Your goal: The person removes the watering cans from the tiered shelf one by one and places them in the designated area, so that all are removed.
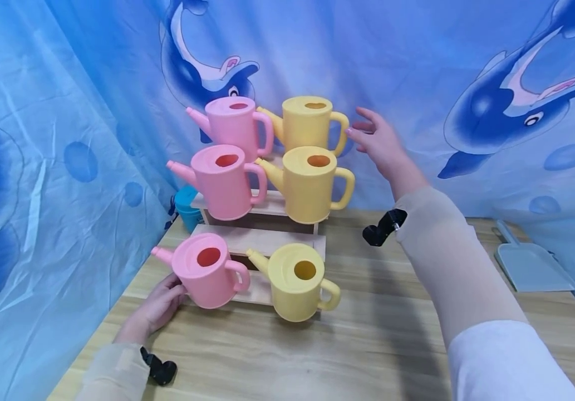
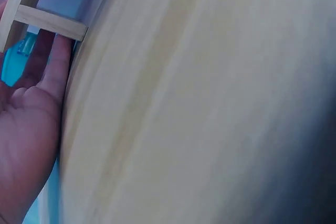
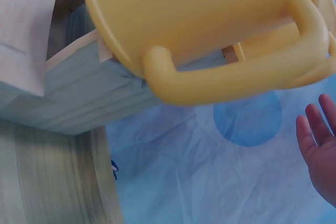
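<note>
Three pink and three yellow watering cans stand in pairs on a stepped wooden stand [image 1: 262,240]. My left hand [image 1: 159,309] is low at the stand's left end, beside the bottom pink watering can [image 1: 206,284]. In the left wrist view its fingers reach along a wooden slat [image 2: 51,22], partly hidden behind it. My right hand [image 1: 378,142] is raised with nothing in it, fingers spread near the handle of the top yellow watering can [image 1: 307,125]. The middle yellow watering can [image 3: 205,19] fills the upper right wrist view, and the right hand [image 3: 323,156] shows at its edge.
The top pink watering can [image 1: 232,125], middle pink one [image 1: 227,192] and bottom yellow one [image 1: 294,295] share the steps. A turquoise container [image 1: 187,209] stands behind the stand's left side. A grey dustpan [image 1: 532,264] lies on the wooden table [image 1: 287,362]; a blue dolphin curtain [image 1: 342,50] hangs behind.
</note>
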A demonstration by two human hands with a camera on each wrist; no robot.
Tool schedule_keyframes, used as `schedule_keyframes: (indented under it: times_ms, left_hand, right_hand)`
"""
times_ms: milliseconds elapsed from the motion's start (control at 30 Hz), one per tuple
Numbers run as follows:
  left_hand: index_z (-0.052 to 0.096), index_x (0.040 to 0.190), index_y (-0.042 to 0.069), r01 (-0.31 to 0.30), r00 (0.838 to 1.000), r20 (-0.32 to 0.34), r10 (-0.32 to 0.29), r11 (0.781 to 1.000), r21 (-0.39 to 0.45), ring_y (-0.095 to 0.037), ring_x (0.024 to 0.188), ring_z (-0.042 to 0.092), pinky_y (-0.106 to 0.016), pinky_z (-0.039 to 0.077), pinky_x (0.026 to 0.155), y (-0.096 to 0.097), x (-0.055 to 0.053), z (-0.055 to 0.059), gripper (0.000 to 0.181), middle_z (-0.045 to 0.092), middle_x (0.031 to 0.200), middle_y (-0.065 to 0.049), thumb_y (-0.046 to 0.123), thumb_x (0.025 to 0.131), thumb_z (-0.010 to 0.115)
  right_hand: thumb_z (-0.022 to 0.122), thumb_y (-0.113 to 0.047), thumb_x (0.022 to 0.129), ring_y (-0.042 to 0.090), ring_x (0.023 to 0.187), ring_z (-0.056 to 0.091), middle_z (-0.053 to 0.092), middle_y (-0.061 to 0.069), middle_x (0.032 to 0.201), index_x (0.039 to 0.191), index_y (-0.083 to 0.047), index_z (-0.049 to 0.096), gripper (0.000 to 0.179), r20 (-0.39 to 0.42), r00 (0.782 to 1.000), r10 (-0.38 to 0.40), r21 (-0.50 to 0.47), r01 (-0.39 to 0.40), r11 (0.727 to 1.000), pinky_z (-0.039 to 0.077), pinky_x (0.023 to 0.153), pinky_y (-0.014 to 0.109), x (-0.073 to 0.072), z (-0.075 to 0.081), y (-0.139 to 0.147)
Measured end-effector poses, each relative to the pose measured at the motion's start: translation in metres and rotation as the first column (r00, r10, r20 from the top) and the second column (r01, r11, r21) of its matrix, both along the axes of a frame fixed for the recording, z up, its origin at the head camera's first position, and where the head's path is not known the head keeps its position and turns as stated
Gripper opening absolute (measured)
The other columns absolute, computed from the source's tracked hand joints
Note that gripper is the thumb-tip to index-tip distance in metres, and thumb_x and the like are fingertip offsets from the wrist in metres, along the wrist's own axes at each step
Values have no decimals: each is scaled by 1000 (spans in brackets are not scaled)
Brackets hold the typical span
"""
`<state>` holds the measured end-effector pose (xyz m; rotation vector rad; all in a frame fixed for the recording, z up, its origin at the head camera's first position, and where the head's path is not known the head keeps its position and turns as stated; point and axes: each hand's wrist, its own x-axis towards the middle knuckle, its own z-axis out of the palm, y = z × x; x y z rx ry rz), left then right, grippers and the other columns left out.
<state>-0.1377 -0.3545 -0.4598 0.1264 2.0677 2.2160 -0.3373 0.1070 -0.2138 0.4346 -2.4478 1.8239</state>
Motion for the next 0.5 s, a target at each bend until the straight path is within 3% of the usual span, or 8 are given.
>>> schedule_keyframes:
  times_ms: [200, 500]
  left_hand:
    - [59, 112, 25, 5, 999, -50, -1, 996, 84, -4, 100, 50, -19, 40, 84, 3, -2, -3, 44, 54, 115, 11, -9, 90, 41]
    - [59, 111, 25, 1, 1000, -28, 1, 997, 72, -4, 103, 47, -18, 37, 87, 1, -2, -2, 42, 53, 115, 11, -8, 91, 41]
  right_hand:
    - [64, -39, 84, 21, 123, 46, 42, 6, 141, 145, -26, 32, 70, 26, 1000, 11, -45, -10, 999, 39, 100, 38, -6, 5, -7]
    - [62, -35, 86, 19, 115, 51, 51, 7, 131, 133, -20, 49, 51, 49, 999, -7, -122, 13, 992, 41, 97, 39, -9, 6, -17]
